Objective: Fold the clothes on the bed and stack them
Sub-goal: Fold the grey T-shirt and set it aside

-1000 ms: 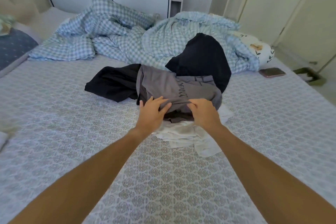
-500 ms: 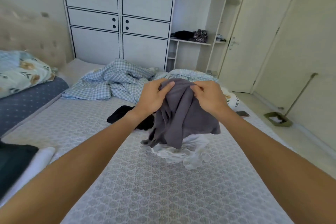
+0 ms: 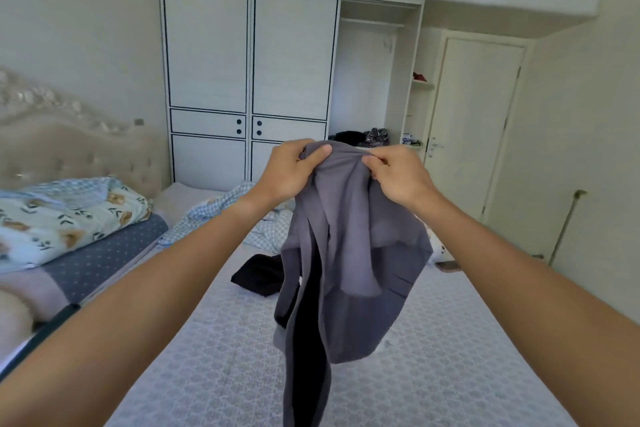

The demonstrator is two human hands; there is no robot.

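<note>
A grey garment (image 3: 349, 253) hangs in the air above the bed (image 3: 214, 357), its lower part trailing down past the bottom of the view. My left hand (image 3: 291, 168) grips its top edge from the left, thumb on the cloth. My right hand (image 3: 398, 175) pinches the same top edge from the right, close beside the left. A black garment (image 3: 258, 274) lies crumpled on the bed behind the grey one. The white clothes from before are hidden behind the hanging cloth.
A blue checked duvet (image 3: 221, 208) is bunched at the far end of the bed. Patterned pillows (image 3: 65, 215) lie at the left by the headboard. A white wardrobe (image 3: 249, 80) and a door (image 3: 478, 121) stand beyond. A dark item (image 3: 48, 326) sits at the left edge.
Both hands have lifted the grey garment off the pile and raised it high, so it now hangs unfurled. The view has tilted up toward the wardrobe.
</note>
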